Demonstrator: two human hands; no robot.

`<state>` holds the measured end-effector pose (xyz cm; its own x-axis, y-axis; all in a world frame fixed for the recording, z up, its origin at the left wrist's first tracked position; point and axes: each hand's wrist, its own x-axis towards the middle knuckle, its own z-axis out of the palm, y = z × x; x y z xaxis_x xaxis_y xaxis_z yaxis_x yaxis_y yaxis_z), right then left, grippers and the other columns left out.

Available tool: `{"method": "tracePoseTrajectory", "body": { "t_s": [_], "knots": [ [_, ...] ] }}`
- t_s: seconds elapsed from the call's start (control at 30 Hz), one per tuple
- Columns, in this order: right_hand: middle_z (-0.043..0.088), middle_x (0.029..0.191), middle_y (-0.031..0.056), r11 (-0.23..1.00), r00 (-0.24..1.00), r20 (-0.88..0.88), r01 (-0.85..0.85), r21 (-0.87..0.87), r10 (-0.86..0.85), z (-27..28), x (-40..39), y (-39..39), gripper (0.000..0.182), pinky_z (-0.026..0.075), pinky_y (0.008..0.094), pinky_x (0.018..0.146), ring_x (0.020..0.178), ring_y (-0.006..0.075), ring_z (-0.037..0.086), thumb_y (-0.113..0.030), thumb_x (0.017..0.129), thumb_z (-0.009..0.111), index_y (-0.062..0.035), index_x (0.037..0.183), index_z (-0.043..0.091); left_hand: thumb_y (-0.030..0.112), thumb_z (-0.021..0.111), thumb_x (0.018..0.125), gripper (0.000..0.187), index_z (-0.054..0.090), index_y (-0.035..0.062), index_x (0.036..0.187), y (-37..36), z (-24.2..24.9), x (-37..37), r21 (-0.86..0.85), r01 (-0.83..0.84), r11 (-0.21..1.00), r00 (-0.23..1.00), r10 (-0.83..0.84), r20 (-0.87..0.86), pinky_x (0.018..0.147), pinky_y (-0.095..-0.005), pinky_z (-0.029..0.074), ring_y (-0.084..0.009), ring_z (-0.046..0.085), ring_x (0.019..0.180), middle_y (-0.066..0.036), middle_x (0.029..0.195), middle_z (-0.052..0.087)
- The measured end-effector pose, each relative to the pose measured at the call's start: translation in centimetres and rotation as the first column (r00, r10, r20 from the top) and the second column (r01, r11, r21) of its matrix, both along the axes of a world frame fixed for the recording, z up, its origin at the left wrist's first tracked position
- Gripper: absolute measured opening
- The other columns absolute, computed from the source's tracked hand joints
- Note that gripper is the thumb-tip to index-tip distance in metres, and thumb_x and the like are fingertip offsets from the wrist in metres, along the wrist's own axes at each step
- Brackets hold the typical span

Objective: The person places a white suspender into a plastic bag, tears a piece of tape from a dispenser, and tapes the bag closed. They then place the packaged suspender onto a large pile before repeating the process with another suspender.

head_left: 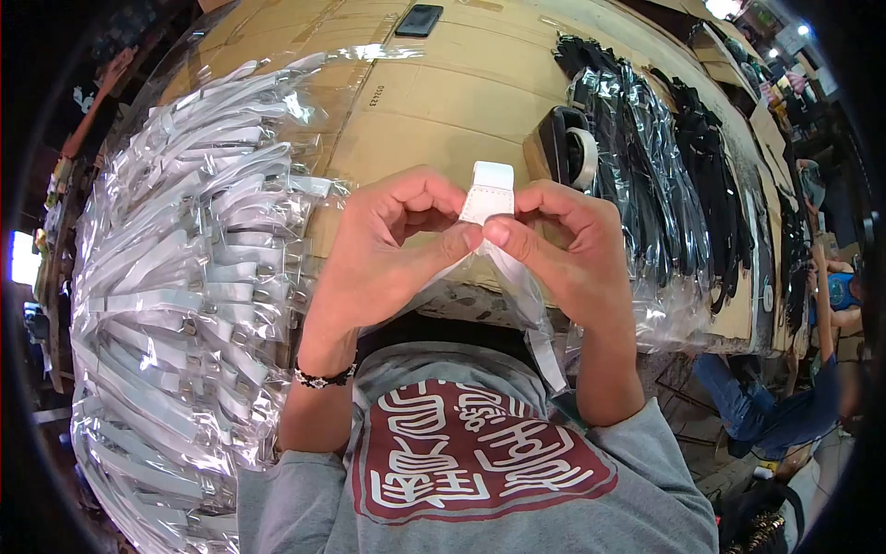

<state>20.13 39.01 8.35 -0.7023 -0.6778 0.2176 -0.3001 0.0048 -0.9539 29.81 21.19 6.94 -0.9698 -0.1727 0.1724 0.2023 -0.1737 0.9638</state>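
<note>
A white strap (489, 205) with a stitched, folded end is pinched between both hands in front of my chest. My left hand (392, 242) grips its left edge with thumb and fingers. On the other edge, my right hand (574, 247) presses its thumb against the stitched part. The rest of the strap hangs below the hands toward my right forearm, partly in clear plastic. To the left of my left hand lies a large pile of white straps (175, 249) in clear plastic sleeves.
Cardboard (415, 120) covers the table. Beyond my right hand stands a black tape dispenser (557, 148) with a tape roll. Black straps (637, 175), partly in clear plastic, lie to its right. A phone (419, 20) rests at the back. Another person (784, 406) sits at far right.
</note>
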Motion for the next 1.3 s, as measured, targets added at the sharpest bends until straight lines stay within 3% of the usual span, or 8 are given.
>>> {"method": "tracePoseTrajectory", "body": {
  "t_s": [0.13,0.23,0.33,0.63,0.83,1.0,1.23,1.3],
  "knots": [
    [0.07,0.083,0.002,0.998,0.978,0.21,0.029,-0.05,-0.018,0.1,0.1,0.4,0.019,0.045,0.0221,0.067,0.074,0.0052,0.056,-0.014,0.091,0.074,0.0034,0.099,0.071,-0.002,0.074,0.087,0.015,0.064,0.0005,0.098,-0.3,0.2,0.1,0.056,-0.028,0.998,0.999,0.027,0.019,0.081,-0.0242,0.051,-0.0071,0.062,0.086,-0.003,0.094,0.07],
    [0.071,0.088,0.0028,0.985,0.976,0.208,0.099,-0.143,-0.068,0.2,0.6,0.0,0.022,0.045,0.0226,0.069,0.078,0.0059,0.059,-0.016,0.092,0.073,0.0023,0.104,0.071,-0.003,0.074,0.086,0.015,0.064,-0.0003,0.097,-0.4,0.6,0.5,0.075,-0.079,0.994,0.997,0.078,0.019,0.081,-0.0241,0.051,-0.0078,0.063,0.086,-0.004,0.094,0.07],
    [0.07,0.09,0.0037,0.996,1.0,0.029,0.001,-0.086,0.001,-0.2,0.1,0.4,0.022,0.045,0.0239,0.072,0.082,0.0076,0.061,-0.016,0.09,0.074,0.0012,0.103,0.07,-0.004,0.074,0.086,0.015,0.064,-0.0011,0.097,-0.7,0.8,0.7,0.06,-0.11,0.992,0.994,0.109,0.021,0.081,-0.0248,0.051,-0.0088,0.064,0.086,-0.006,0.094,0.071],
    [0.067,0.086,0.003,0.997,0.995,-0.101,-0.009,-0.077,0.001,0.0,0.3,-0.3,0.016,0.047,0.0251,0.074,0.078,0.0096,0.058,-0.009,0.086,0.076,0.0003,0.096,0.067,-0.005,0.074,0.085,0.014,0.065,-0.0023,0.096,-0.4,1.3,1.0,0.03,-0.147,0.989,0.989,0.147,-0.007,0.083,-0.0269,0.052,-0.0099,0.066,0.088,-0.008,0.095,0.072],
    [0.067,0.087,0.0013,0.977,0.998,0.055,0.042,-0.208,-0.031,0.0,1.1,-0.9,0.018,0.049,0.0243,0.077,0.081,0.0097,0.06,-0.008,0.085,0.078,0.0015,0.096,0.067,-0.004,0.075,0.085,0.012,0.066,-0.0017,0.094,-0.5,1.3,0.8,-0.002,-0.094,0.996,0.996,0.094,-0.009,0.084,-0.0268,0.052,-0.0096,0.065,0.088,-0.007,0.093,0.072],
    [0.069,0.088,0.0019,0.988,0.998,-0.055,-0.017,-0.151,0.009,0.0,0.4,-0.7,0.018,0.049,0.0248,0.076,0.08,0.0095,0.06,-0.01,0.086,0.078,0.0012,0.097,0.068,-0.005,0.075,0.084,0.014,0.066,-0.0029,0.095,-0.7,1.1,0.6,-0.083,-0.06,0.995,0.996,0.054,-0.071,0.081,-0.0275,0.053,-0.0114,0.066,0.087,-0.008,0.095,0.072],
    [0.07,0.088,0.0021,0.995,0.999,-0.04,-0.019,-0.094,0.016,0.7,0.2,-0.9,0.018,0.048,0.024,0.074,0.079,0.0085,0.06,-0.012,0.088,0.076,0.0008,0.099,0.068,-0.003,0.073,0.087,0.01,0.067,-0.0019,0.095,-0.5,1.6,0.5,0.039,-0.073,0.997,0.997,0.072,0.008,0.082,-0.0252,0.052,-0.0092,0.065,0.087,-0.007,0.093,0.072],
    [0.069,0.089,0.0021,0.991,0.996,0.093,0.022,-0.129,-0.01,0.9,0.6,-1.0,0.021,0.047,0.0235,0.073,0.078,0.0081,0.059,-0.013,0.088,0.077,0.0007,0.101,0.067,-0.003,0.072,0.088,0.01,0.066,-0.0027,0.096,-0.9,1.6,0.5,0.039,-0.075,0.996,0.997,0.075,0.017,0.081,-0.0249,0.052,-0.0096,0.066,0.086,-0.008,0.094,0.072]
  ]
}}
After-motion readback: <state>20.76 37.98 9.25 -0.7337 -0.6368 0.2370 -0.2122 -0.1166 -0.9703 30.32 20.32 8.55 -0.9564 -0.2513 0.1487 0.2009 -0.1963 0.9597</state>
